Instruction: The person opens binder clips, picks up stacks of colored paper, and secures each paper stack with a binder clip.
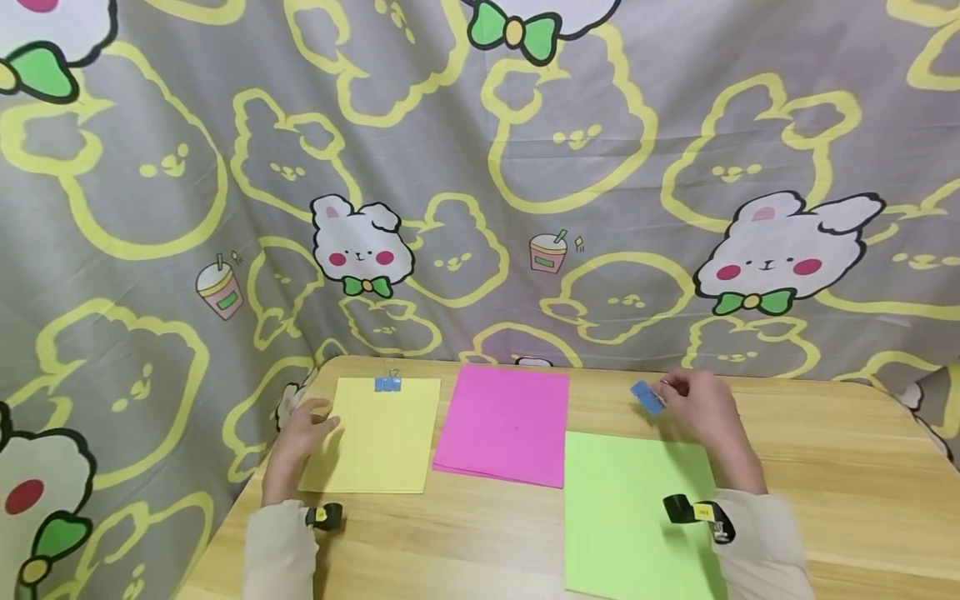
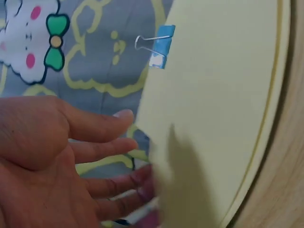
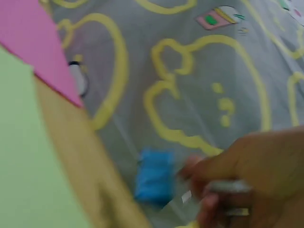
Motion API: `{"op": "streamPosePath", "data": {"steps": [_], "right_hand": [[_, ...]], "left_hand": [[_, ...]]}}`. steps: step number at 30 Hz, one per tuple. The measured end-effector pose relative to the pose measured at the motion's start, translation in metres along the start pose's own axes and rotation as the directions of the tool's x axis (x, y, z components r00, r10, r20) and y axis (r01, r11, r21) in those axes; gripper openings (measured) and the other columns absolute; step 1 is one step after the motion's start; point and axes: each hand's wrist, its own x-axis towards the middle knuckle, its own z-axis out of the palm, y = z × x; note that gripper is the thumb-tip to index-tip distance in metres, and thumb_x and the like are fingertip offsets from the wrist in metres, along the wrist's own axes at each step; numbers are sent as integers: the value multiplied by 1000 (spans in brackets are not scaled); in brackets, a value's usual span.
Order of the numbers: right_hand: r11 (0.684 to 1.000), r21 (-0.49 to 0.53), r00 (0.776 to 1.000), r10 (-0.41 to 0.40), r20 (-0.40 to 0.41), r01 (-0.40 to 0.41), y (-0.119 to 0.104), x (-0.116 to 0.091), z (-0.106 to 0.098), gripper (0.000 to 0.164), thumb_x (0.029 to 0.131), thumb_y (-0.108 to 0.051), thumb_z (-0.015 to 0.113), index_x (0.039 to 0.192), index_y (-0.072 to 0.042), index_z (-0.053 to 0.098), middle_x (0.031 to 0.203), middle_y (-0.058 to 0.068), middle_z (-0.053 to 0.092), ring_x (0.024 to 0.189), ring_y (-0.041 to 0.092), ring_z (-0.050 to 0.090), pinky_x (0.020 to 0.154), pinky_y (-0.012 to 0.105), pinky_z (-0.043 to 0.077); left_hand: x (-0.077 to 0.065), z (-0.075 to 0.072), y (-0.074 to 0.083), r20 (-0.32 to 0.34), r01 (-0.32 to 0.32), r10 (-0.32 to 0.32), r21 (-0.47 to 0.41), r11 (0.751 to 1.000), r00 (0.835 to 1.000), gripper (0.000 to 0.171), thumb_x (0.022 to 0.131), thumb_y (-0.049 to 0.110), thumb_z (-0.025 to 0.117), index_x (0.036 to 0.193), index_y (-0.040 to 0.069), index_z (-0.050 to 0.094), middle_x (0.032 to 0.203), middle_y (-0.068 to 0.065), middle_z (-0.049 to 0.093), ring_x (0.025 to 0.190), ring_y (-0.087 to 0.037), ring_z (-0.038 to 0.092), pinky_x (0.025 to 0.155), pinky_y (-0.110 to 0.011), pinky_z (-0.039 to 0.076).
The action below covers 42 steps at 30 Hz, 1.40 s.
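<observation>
In my right hand (image 1: 701,404) I pinch a blue binder clip (image 1: 648,398) by its wire handles, above the wood table behind the green paper. The right wrist view shows this clip blurred, its blue body pointing away from the fingertips. My left hand (image 1: 303,433) is at the left edge of a yellow paper stack (image 1: 382,442), fingers spread and thumb apart, holding nothing. Another blue binder clip (image 2: 162,46) is clamped on the top edge of the yellow stack, its wire handle sticking out past the edge.
A pink paper stack (image 1: 502,425) lies in the middle, its sheets slightly offset at the bottom. Nearer on the right is a green paper stack (image 1: 630,517), partly under my right forearm. Behind the wooden table (image 1: 480,542) hangs a grey patterned curtain (image 1: 450,167).
</observation>
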Motion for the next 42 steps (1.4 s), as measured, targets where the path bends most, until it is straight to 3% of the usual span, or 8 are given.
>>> {"op": "streamPosePath", "data": {"steps": [5,11,18,25,30,33,38,42], "right_hand": [[992,61,988,-104,-111,112,5,-5,18,19,99,-20,70,93,-3,74,81,6,69,75,19,59,63,29,47],[975,104,966,-177,-188,199,4,-13,18,11,94,-14,77,88,-4,77,91,10,73,86,30,67,62,23,53],[974,65,976,-217,0,216,-2,-26,-5,11,93,-11,77,92,1,78,122,27,65,104,47,66,73,43,62],[976,20,968,-218,123,217,-12,-38,-28,10,93,-8,75,83,-8,75,131,35,59,89,41,73,72,45,62],[975,26,965,-224,140,222,-19,-46,-40,15,92,-7,76,79,-12,71,129,32,61,84,36,74,70,42,62],[971,14,962,-240,130,240,-24,-50,-43,16,91,-7,76,78,-14,71,127,29,64,83,32,73,69,40,61],[957,-6,951,-289,107,291,-31,-52,-44,18,89,-5,78,77,-17,71,123,24,67,97,38,71,73,43,60],[950,-8,943,-309,122,312,-35,-53,-43,22,89,-5,79,74,-20,69,122,22,68,106,44,67,77,47,60]], "left_hand": [[-6,9,26,-20,-38,39,72,997,999,49,104,14,54,142,-15,42,132,-44,51,120,-58,53,92,-63,50],[-4,45,70,-38,-161,161,6,987,986,45,104,12,58,140,-13,48,127,-39,57,114,-53,59,89,-58,54],[5,94,130,54,-205,205,-11,979,977,42,103,13,60,134,-14,56,123,-33,63,114,-47,63,92,-53,55],[-2,125,166,205,-190,167,95,977,964,54,96,15,70,135,-18,52,130,-33,60,121,-45,58,102,-54,49],[2,149,176,122,-109,88,182,977,989,50,92,23,77,124,-12,59,114,-31,61,104,-45,59,88,-56,53],[3,159,179,57,-54,42,222,974,997,49,93,28,77,122,-8,61,120,-37,56,117,-55,51,91,-67,48],[5,169,185,-39,34,-24,271,962,999,54,82,29,87,116,-3,60,119,-38,49,119,-53,47,91,-72,44],[6,175,183,-97,42,-11,321,946,995,62,70,27,96,111,-1,59,116,-38,49,113,-51,48,91,-70,45]]}}
